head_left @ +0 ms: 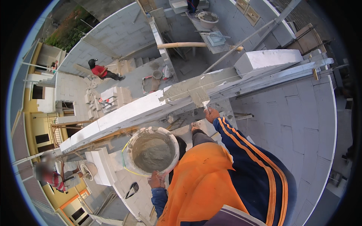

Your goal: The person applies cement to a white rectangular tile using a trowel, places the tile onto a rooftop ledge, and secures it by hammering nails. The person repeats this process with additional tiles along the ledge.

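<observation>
My right hand [212, 114] is closed around the handle of a trowel [205, 103], and its blade is smeared with grey mortar over the wall's edge. Fresh mortar [222, 80] lies along the wall top, between the row of white blocks [124, 112] on the left and a large white block [268, 60] on the right. My left hand [155, 180] grips the near rim of a white bucket [174, 143], with the fingers partly hidden. Wet grey mortar [152, 152] sits inside the bucket, and a yellow handle [123, 156] hangs at its left side.
A thin string [222, 82] runs along the wall top. Planks [279, 77] stand beside the right block. White blocks [101, 165] and another bucket [88, 170] are lower left, near a person [56, 180]. A person in red [100, 71] stands below; another's legs [192, 5] show above.
</observation>
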`<state>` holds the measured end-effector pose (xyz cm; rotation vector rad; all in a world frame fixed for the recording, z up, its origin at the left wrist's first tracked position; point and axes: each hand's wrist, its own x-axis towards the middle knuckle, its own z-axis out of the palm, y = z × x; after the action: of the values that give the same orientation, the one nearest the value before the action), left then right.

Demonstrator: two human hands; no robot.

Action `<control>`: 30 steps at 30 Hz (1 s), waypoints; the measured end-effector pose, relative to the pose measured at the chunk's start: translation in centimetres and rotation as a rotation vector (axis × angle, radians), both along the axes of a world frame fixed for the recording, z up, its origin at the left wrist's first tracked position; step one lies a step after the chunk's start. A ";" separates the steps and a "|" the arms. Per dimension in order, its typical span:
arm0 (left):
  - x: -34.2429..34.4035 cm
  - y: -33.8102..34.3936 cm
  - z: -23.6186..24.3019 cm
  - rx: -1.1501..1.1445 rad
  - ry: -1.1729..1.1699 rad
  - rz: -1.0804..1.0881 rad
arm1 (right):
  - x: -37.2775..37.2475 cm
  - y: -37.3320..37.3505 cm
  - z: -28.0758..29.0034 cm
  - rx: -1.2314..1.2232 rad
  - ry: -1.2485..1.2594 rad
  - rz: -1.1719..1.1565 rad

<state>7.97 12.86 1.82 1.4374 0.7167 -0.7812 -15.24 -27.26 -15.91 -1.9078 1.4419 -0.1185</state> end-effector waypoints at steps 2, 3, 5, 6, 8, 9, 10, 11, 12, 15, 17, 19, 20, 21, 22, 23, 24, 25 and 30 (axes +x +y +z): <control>0.6 -0.3 0.1 -0.012 -0.007 0.003 | -0.8 -0.3 0.5 0.027 0.026 -0.004; 0.8 -0.6 0.3 -0.010 -0.024 -0.007 | -2.1 0.1 1.2 0.054 0.088 0.027; 0.2 -1.1 0.7 -0.005 -0.043 -0.002 | -5.1 1.2 3.8 0.090 0.186 0.074; -0.1 -1.6 0.9 -0.006 -0.054 -0.023 | -6.2 1.6 5.4 0.078 0.199 0.089; -0.6 -2.4 1.5 0.036 -0.059 -0.027 | -6.3 2.4 8.9 0.072 0.177 0.169; -0.8 -2.9 1.8 -0.005 -0.099 -0.048 | -5.8 2.3 10.8 0.071 0.140 0.235; -1.1 -3.3 1.9 -0.047 -0.123 -0.023 | -5.0 2.3 12.8 0.080 0.103 0.316; -1.2 -3.8 1.9 -0.008 -0.120 -0.032 | -3.4 2.1 14.5 0.054 0.047 0.409; -1.2 -4.0 2.1 0.004 -0.132 -0.016 | -1.2 2.2 16.0 0.035 -0.020 0.508; -1.7 -4.7 2.1 -0.029 -0.228 -0.022 | 5.5 2.9 19.6 -0.207 -0.087 0.797; -2.0 -5.2 2.2 -0.007 -0.299 -0.097 | 10.3 4.2 20.2 -0.224 0.053 0.923; -2.3 -5.7 2.3 0.051 -0.350 -0.227 | 13.2 6.5 20.0 -0.289 0.132 1.012; -3.1 -6.0 2.4 0.014 -0.343 -0.138 | 14.5 7.6 19.6 -0.359 0.171 1.047; -3.2 -6.4 2.3 0.009 -0.394 -0.169 | 15.7 8.9 19.0 -0.283 0.249 1.064; -3.6 -6.7 2.3 0.004 -0.444 -0.200 | 16.4 10.1 18.3 -0.232 0.337 1.080; -3.9 -6.9 2.1 -0.009 -0.491 -0.222 | 16.7 10.8 17.7 -0.163 0.370 1.086; -4.2 -6.9 1.9 -0.100 -0.498 -0.212 | 16.9 11.3 17.0 -0.092 0.403 1.094; -4.5 -6.9 1.6 -0.022 -0.505 -0.257 | 17.2 11.6 16.4 0.009 0.423 1.125; -4.8 -5.2 -0.4 0.153 -0.652 -0.212 | 15.1 8.6 14.5 0.234 0.387 1.167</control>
<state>3.16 7.69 1.44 1.7967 0.1247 -0.3735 -0.10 -18.63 -1.36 -2.3237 0.3201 0.9493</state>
